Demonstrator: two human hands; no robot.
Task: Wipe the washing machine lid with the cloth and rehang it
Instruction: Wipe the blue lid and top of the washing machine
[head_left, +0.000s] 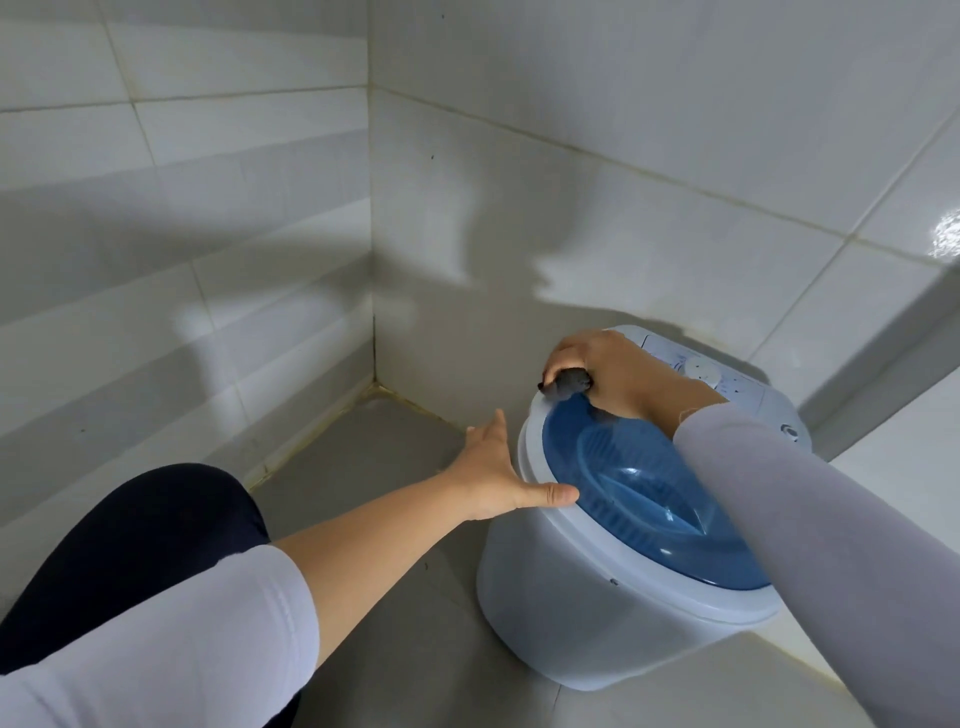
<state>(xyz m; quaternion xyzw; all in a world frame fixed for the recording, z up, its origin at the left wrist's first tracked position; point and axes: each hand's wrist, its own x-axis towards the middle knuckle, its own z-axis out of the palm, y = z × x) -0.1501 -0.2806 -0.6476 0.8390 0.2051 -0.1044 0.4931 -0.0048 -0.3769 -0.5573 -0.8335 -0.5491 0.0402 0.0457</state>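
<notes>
head view. a small white washing machine (587, 623) stands on the grey tiled floor (374, 467) near the corner of two white tiled walls (208, 208). its round blue translucent lid (639, 493) sits closed in the white rim of the machine's top, and serves here as the landmark. the right hand (608, 374) rests at the far edge of the lid, fingers curled around a dark, bunched cloth (569, 382); the cloth touches the rim where blue lid meets white plastic, and only a small part of it shows past the fingers. behind this hand, beyond the lid, lies the machine's control panel (706, 371) with a pale round dial. the right sleeve (810, 519), light in colour, crosses over the near right part of the lid and hides it. the left hand (498, 467) is to the left of the lid, fingers straight and released, holding nothing; its thumb lies against the white rim just beside the lid, while the fingers point toward the wall corner. a dark-clad knee (130, 551) shows well to the left of the lid, low in the view.
</notes>
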